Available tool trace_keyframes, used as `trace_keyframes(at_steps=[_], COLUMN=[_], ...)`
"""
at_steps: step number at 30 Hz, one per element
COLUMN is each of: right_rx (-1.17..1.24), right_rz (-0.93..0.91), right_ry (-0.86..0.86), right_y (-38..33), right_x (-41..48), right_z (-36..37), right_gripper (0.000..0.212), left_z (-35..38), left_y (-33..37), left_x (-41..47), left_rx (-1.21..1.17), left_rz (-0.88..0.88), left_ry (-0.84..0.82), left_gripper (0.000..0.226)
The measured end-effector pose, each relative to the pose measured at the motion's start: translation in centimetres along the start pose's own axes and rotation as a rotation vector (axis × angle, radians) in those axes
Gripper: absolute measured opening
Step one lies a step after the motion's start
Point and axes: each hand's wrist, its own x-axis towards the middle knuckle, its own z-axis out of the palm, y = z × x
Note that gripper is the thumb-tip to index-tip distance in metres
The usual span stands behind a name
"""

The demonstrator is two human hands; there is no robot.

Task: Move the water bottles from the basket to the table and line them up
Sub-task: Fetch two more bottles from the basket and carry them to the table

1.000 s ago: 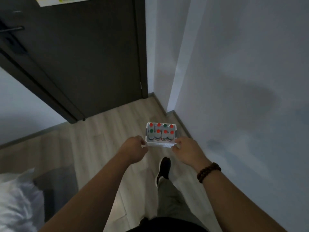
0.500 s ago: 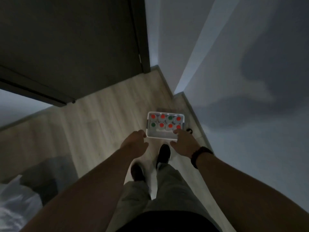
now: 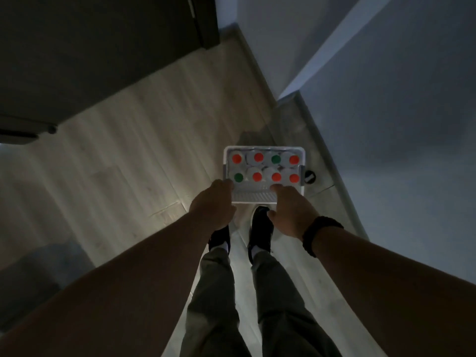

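We list: pale wood floor; white basket near the wall; our black shoes just beside the basket.

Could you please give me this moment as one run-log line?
stage: reaching basket | basket: on floor, holding capped bottles | left hand: at near-left rim | right hand: at near rim | table: not visible

Basket: white plastic, ribbed near wall. Bottle caps: smooth plastic, red and green. Floor: pale wood-grain planks, matt. Door, upper left: dark, matt.
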Motion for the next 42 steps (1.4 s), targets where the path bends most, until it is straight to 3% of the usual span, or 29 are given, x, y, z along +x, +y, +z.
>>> trace_keyframes(at_steps=[6,12,17,22,25,29,33,42], right_rx=[-0.039,-0.024,-0.028,0.062,0.08,0.1,0.109,0.17], right_rz=[0.021,-0.001,-0.024,-0.022,-0.014,0.045,0.046,0.042], right_ry=[0.031,0.041,0.036,0.162,0.196,0.148,0.12,0.144], right_y=[1.9,3.5,4.3,4.3,4.1,3.7,3.0,-0.2], right_x=[10.3,17.6,21.6,23.4,23.4,22.7,20.8,6.6], right_z=[4.9,7.8,9.8,10.6,10.7,10.6,9.4,2.2], right_gripper=[0.061,0.079,0.077,0.058,0.056,0.061,0.053,0.058], left_z=[3.9,7.4,9.6,10.9,11.5,11.3,10.1,3.0], left_y=[-2.5,-5.2,-7.2,-6.7,-6.5,-6.9,-7.3,-1.3], left_x=[10.2,16.4,20.3,22.1,22.2,21.3,19.0,5.7], left_rx=[0.091,0.15,0.105,0.085,0.072,0.029,0.046,0.054], left_rz=[0.114,0.17,0.177,0.182,0.183,0.174,0.157,0.163], left_ry=[-0.04,-0.043,-0.053,0.043,0.112,0.107,0.082,0.059], left_gripper=[0.058,0.066,0.082,0.065,0.06,0.057,0.061,0.067])
